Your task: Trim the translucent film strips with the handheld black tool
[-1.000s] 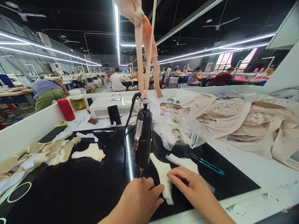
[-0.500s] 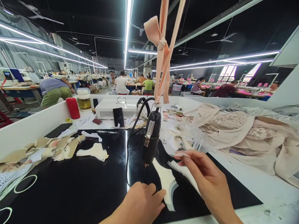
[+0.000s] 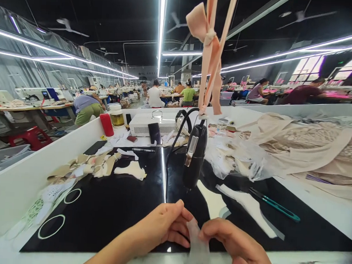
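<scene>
My left hand (image 3: 163, 225) and my right hand (image 3: 232, 241) are both pinched on a small translucent white strip (image 3: 198, 246) at the near edge of the black work mat (image 3: 108, 207). Just beyond them hangs a black handheld tool (image 3: 194, 156), suspended by a pink fabric strap (image 3: 212, 59) with a black cable looping behind it. A white cut fabric piece (image 3: 212, 199) lies on the mat under the tool. Another long white piece (image 3: 248, 207) lies to its right.
Teal-handled snips (image 3: 276, 204) lie at the right of the mat. A heap of beige fabric (image 3: 309, 149) fills the right side, a clear bag of pieces (image 3: 235, 162) beside it. Cut scraps (image 3: 87, 167), a white box (image 3: 148, 125), phone (image 3: 155, 133), red cup (image 3: 106, 124); other workers sit beyond.
My right hand came back down from the bag of pieces with a thin strip. My left hand lifted off the white piece, and both now pinch the strip. The view shifted left.
</scene>
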Demonstrator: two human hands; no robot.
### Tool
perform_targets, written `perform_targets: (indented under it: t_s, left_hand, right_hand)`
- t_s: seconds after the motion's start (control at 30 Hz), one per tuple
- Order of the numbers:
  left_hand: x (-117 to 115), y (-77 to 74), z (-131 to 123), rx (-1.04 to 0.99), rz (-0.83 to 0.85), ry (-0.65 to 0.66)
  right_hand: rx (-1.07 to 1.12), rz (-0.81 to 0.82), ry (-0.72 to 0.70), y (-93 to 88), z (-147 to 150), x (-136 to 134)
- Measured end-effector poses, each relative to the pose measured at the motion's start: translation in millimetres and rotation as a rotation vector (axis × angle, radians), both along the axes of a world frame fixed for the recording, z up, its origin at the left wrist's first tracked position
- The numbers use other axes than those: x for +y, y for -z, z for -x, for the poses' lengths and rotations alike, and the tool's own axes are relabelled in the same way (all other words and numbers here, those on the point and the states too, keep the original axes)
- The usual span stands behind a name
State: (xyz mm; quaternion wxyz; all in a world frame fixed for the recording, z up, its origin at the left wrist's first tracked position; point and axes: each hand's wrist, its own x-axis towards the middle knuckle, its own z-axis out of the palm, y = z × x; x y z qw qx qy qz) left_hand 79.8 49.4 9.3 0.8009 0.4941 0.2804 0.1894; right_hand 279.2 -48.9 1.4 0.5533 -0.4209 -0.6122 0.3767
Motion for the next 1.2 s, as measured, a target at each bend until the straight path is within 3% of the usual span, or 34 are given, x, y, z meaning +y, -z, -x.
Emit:
perform_targets:
  t_s: [0.23, 0.47, 0.7, 1.03, 1.1, 1.2]
  left_hand:
    - [-4.1, -6.5, 23.8, 0.139, -0.091, -0.157]
    - [0.6, -9.5, 50.2, 0.192, -0.151, -0.2]
    - [7.9, -5.9, 61.7, 0.302, -0.238, -0.244]
    - [16.1, -3.8, 69.9, 0.378, -0.272, -0.245]
    - [15.6, -3.4, 68.6, 0.353, -0.29, -0.246]
    - [12.2, -5.4, 64.7, 0.268, -0.327, -0.232]
  right_hand:
    - [0.145, 0.342, 0.144, 6.8, 24.6, 5.5]
    - [0.134, 0.476, 0.079, 31.1, 30.8, 15.8]
    - [0.117, 0.407, 0.203, 43.4, 45.8, 21.0]
    - [-0.036, 0.3, 0.24, 25.5, 58.7, 20.7]
    - [-0.042, 0.276, 0.217, 22.4, 59.0, 19.3]
    - [0.004, 0.277, 0.073, 16.5, 56.6, 16.6]
